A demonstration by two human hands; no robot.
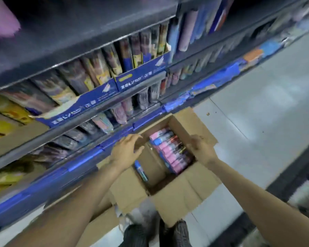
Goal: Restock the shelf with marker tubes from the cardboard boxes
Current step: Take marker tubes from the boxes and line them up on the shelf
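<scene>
An open cardboard box (pixel 177 198) sits on the floor below the shelf. Inside it lies a row of marker tubes (pixel 169 152) with pink and blue caps, and one blue tube (pixel 141 169) lies apart at the left of the box. My left hand (pixel 127 150) hovers over the box's left side, fingers spread and loosely bent, holding nothing. My right hand (pixel 201 148) is over the box's right edge, fingers curled downward; the blur hides whether it holds anything. The shelf (pixel 100 107) rises at the left with packs in blue display trays.
Blue price rails (pixel 114 139) run along the shelf edges close to my left hand. Grey tiled floor (pixel 257 107) spreads to the right. A second cardboard piece (pixel 103 221) lies under the box. My shoes (pixel 169 232) stand at the bottom, and a dark shelf base (pixel 292 184) lies at the right.
</scene>
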